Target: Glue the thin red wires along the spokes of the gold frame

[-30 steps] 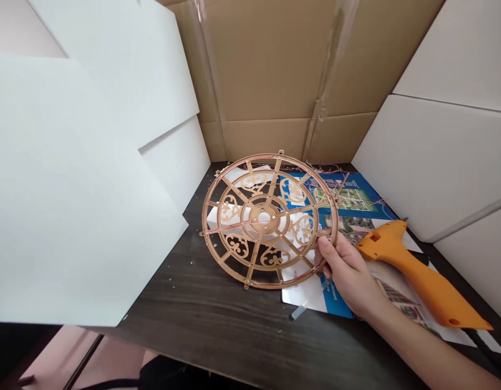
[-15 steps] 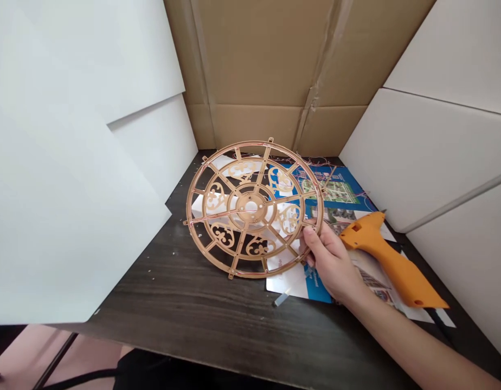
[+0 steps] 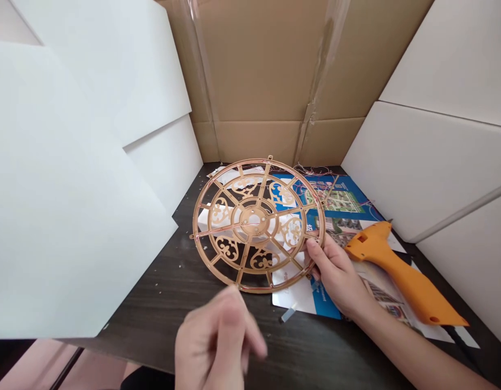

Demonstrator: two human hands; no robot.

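Note:
My right hand [image 3: 335, 271] grips the lower right rim of a round gold openwork wheel frame [image 3: 254, 225] between thumb and fingers. The frame is tilted up above the table. It has spokes, inner rings, scroll-shaped ornaments and small tabs around the edge. Thin reddish wire runs along its rim and across one spoke. In front of its lower edge is my left hand [image 3: 218, 338], somewhat blurred, with curled fingers. Whether anything is inside those fingers is hidden. An orange glue gun [image 3: 400, 271] lies right of my right hand.
Printed blue and white sheets [image 3: 332, 192] lie under the frame and glue gun. Tangled thin wires [image 3: 315, 170] sit at the back. A short translucent stick [image 3: 289, 312] rests on the dark table [image 3: 153, 314]. Cardboard [image 3: 258, 65] and white panels [image 3: 91, 189] enclose the space.
My left hand has come into view from below, in front of the frame. The whole scene sits slightly lower in the picture. My right hand still grips the frame.

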